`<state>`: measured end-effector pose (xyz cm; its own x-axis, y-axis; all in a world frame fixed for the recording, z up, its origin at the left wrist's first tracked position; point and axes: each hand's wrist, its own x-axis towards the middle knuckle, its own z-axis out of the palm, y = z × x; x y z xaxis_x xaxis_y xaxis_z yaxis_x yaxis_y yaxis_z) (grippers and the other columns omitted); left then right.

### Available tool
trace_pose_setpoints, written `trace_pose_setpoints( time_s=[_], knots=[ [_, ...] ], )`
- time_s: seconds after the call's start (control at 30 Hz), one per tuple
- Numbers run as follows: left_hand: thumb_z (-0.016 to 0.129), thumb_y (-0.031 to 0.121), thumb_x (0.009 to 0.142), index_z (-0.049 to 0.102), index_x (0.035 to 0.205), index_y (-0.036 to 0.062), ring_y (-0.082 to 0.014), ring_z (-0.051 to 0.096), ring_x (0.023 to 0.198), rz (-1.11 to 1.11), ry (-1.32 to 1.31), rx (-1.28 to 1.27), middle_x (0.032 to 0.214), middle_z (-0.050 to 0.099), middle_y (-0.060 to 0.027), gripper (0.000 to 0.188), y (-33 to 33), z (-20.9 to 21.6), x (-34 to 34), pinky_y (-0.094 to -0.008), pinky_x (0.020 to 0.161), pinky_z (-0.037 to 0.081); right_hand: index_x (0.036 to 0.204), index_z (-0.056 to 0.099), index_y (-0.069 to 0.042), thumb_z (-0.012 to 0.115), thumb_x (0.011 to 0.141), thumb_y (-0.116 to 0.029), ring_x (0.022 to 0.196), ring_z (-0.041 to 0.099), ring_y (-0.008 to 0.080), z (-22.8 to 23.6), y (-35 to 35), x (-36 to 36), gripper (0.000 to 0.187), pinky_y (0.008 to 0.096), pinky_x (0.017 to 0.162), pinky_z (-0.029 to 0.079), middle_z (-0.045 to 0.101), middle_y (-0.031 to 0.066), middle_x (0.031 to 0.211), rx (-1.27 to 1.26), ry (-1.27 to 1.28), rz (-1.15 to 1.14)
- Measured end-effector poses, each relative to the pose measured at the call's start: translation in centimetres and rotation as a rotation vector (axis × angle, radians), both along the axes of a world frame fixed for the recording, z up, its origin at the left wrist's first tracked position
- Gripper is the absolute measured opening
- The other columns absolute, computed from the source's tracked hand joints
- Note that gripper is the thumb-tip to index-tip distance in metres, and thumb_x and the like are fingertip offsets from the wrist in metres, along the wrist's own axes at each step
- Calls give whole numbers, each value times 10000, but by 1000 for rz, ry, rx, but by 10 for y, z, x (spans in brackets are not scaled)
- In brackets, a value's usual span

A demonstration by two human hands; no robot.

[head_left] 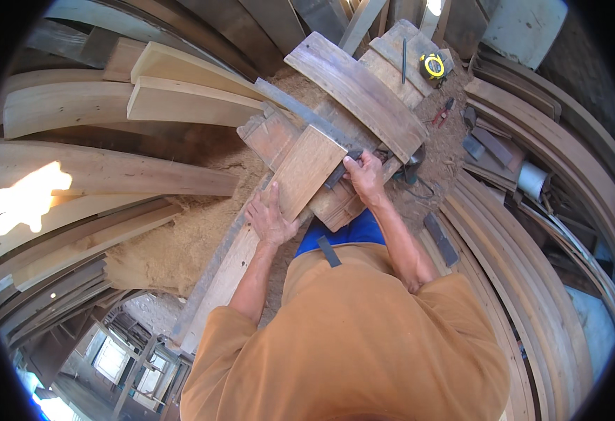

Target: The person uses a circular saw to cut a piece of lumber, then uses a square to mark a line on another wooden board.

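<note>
A light brown wooden board (309, 172) lies across the rough work surface in front of me. My left hand (271, 216) is open, its fingers spread against the board's left edge where it meets a long plank (226, 274). At the board's right end, my right hand (367, 174) pinches a small dark block-like tool (335, 175). This tool sits along the board's end; its exact kind is partly hidden by my fingers. Just beyond, a wide curved greyish plank (360, 91) lies over other boards, with a narrow grey strip (300, 109) beside it.
A yellow-and-black tape measure (432, 66) and a dark pencil-like stick (403, 61) rest at the far right of the bench. Red-handled pliers (443, 112) lie nearby. Sawdust (156, 256) heaps at left. Stacked planks (525, 281) line the right; more timber (69, 109) fills the left.
</note>
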<state>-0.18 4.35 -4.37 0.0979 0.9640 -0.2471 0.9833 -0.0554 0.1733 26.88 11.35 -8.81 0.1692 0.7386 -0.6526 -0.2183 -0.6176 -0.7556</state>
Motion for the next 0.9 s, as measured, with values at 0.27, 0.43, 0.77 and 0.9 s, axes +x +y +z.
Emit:
trace_pose_setpoints(
  time_s=[0.27,0.43,0.77,0.9],
  knots=[
    [929,362,545,275,1666,257,-471,455,1238,-26,-2,31,1376,459,-287,1301,2,2,-2,-607,1042,358,1039,697,1,720,982,-140,699,628,85,1,2,2,154,264,640,585,650,2,816,2,-10,48],
    [934,381,541,309,1655,247,-457,455,1241,-13,34,43,1371,463,-277,1284,-1,2,-1,-594,1034,360,1023,708,-2,726,973,-145,685,628,82,-3,0,-1,152,259,625,572,665,4,807,15,10,9],
    [949,396,540,276,1688,271,-429,459,1232,-7,-70,-310,1336,472,-232,1337,33,31,-19,-547,1089,374,1049,714,-23,693,1002,-125,722,669,77,37,-6,18,114,254,664,580,723,14,886,142,47,-153],
    [942,373,545,289,1688,146,-390,466,1380,-49,-516,-574,1483,488,-242,1337,54,21,-53,-462,1197,359,1090,713,-35,679,1013,-132,759,683,86,54,-7,23,128,267,689,589,733,13,925,202,71,-190]
  ],
)
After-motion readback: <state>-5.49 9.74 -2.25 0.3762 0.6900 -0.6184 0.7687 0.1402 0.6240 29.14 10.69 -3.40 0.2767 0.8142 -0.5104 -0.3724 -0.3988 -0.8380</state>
